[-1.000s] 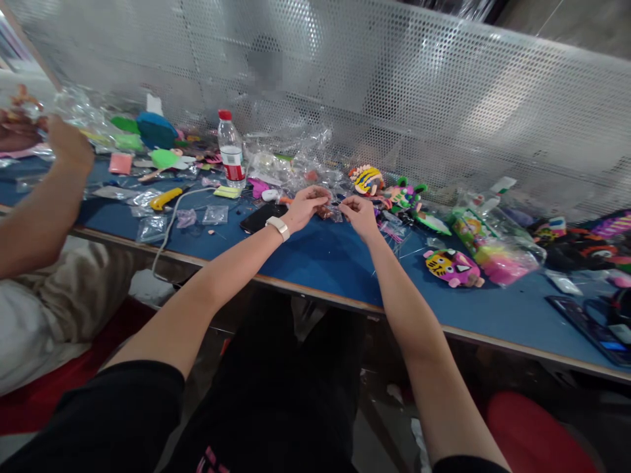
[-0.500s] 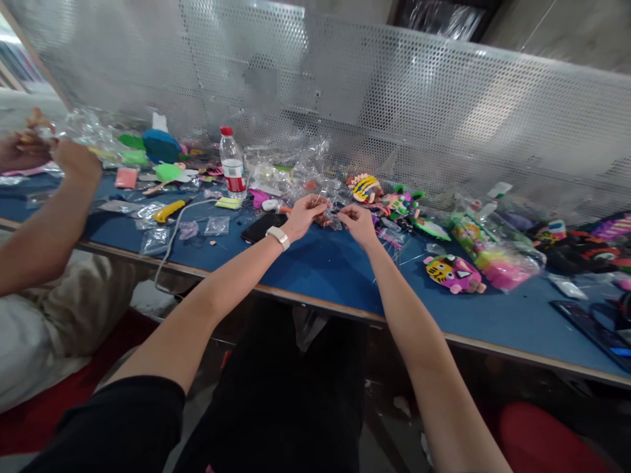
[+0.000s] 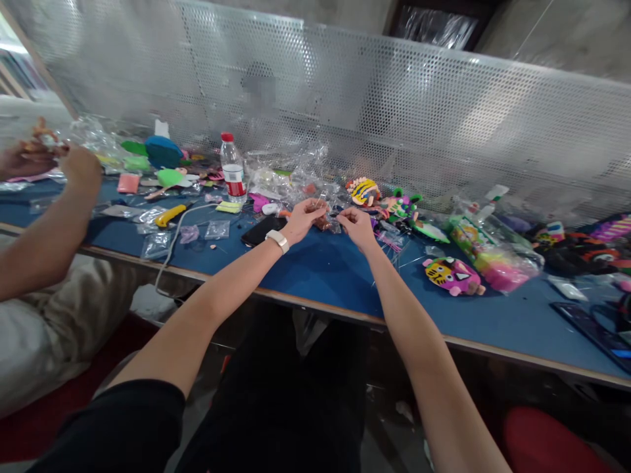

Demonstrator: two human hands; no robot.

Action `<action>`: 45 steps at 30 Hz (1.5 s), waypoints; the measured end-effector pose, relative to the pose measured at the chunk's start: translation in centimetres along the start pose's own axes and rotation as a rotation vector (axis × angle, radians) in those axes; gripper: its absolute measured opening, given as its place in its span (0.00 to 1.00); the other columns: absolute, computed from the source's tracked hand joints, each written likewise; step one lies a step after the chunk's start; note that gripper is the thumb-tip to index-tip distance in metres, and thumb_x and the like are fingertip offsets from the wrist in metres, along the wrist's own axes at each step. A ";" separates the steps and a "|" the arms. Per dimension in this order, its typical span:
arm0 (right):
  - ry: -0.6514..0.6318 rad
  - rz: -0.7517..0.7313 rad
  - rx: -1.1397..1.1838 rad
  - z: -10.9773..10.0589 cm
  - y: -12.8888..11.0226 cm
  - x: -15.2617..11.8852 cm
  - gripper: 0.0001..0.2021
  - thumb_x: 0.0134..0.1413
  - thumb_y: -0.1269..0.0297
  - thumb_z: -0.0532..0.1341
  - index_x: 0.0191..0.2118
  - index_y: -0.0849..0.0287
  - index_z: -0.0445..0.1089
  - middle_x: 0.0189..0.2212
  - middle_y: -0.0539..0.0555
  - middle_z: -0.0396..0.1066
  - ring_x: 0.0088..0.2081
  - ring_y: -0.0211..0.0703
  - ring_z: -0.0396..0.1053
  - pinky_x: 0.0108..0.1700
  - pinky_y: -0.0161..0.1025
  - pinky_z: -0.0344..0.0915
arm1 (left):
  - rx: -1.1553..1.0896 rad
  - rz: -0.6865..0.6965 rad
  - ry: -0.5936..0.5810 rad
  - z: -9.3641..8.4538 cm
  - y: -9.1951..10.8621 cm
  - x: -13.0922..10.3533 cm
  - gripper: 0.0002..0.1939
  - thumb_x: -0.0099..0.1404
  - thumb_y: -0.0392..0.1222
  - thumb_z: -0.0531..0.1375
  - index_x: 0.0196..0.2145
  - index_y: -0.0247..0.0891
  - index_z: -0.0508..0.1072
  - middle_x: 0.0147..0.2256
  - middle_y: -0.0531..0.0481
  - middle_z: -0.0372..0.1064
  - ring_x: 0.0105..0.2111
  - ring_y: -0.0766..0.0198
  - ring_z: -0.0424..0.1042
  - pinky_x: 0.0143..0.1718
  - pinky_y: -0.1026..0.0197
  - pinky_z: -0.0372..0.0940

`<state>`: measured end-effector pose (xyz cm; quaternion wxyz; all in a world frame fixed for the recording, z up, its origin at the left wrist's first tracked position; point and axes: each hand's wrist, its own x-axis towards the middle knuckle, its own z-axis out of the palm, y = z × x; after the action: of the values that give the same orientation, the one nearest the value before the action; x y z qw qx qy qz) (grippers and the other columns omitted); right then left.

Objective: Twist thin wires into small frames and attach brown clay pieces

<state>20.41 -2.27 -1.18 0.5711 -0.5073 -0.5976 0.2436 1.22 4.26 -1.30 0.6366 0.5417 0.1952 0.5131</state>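
Observation:
Over the middle of the blue table, my left hand is closed around a small brown lump, with clear plastic film about it. A light-coloured band sits on my left wrist. My right hand is in a pinch just to the right, its fingertips close to the brown lump. Whatever lies between those fingertips is too small to name. Beside my left wrist lies a black phone. A yellow striped clay figure stands behind my right hand.
To the left, a co-worker's hands hold an orange-brown piece. A red-capped bottle, a yellow cutter and a white cable lie left of centre. A pink and yellow clay mask lies right. A perforated metal panel rises behind.
My hands stay almost in the same place, with only slight finger movement. The view has tilted a little. The co-worker's hands have shifted slightly.

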 end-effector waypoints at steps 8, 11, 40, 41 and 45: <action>-0.037 -0.016 0.036 0.0 -0.3 -0.1 0.15 0.54 0.50 0.73 0.33 0.55 0.72 0.21 0.45 0.67 0.21 0.36 0.60 0.28 0.38 0.60 | 0.028 0.001 -0.027 0.2 -0.3 -0.2 0.17 0.60 0.39 0.78 0.44 0.36 0.80 0.45 0.38 0.84 0.37 0.57 0.81 0.44 0.49 0.79; -0.029 -0.011 0.024 0.1 -0.4 -0.2 0.14 0.55 0.51 0.72 0.33 0.55 0.73 0.21 0.46 0.68 0.23 0.37 0.62 0.29 0.38 0.61 | 0.017 0.015 -0.021 0.2 -0.3 -0.2 0.16 0.61 0.39 0.78 0.43 0.35 0.79 0.44 0.37 0.84 0.36 0.56 0.82 0.43 0.49 0.80; -0.033 0.075 0.026 -0.1 -0.9 -0.1 0.18 0.50 0.48 0.75 0.29 0.54 0.71 0.18 0.45 0.64 0.20 0.36 0.59 0.26 0.37 0.59 | -0.049 -0.053 -0.011 0.1 -0.2 0.1 0.16 0.65 0.34 0.75 0.45 0.37 0.75 0.39 0.46 0.83 0.34 0.64 0.80 0.43 0.56 0.76; -0.035 0.075 0.020 -0.1 -0.9 -0.1 0.18 0.51 0.47 0.75 0.29 0.54 0.71 0.18 0.45 0.64 0.21 0.36 0.59 0.27 0.38 0.59 | -0.037 -0.052 -0.006 0.2 -0.2 0.0 0.16 0.65 0.34 0.75 0.45 0.37 0.75 0.39 0.46 0.83 0.33 0.64 0.80 0.43 0.56 0.76; -0.048 0.070 0.007 0.0 -0.9 -0.2 0.20 0.49 0.43 0.74 0.30 0.54 0.71 0.19 0.45 0.64 0.21 0.37 0.59 0.27 0.39 0.59 | -0.007 -0.054 -0.001 0.5 0.0 -0.2 0.15 0.65 0.34 0.75 0.44 0.37 0.75 0.39 0.45 0.83 0.32 0.64 0.79 0.42 0.55 0.76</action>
<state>20.14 -2.77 -0.50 0.5496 -0.5198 -0.5922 0.2774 1.50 3.82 -1.20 0.6520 0.5342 0.2079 0.4962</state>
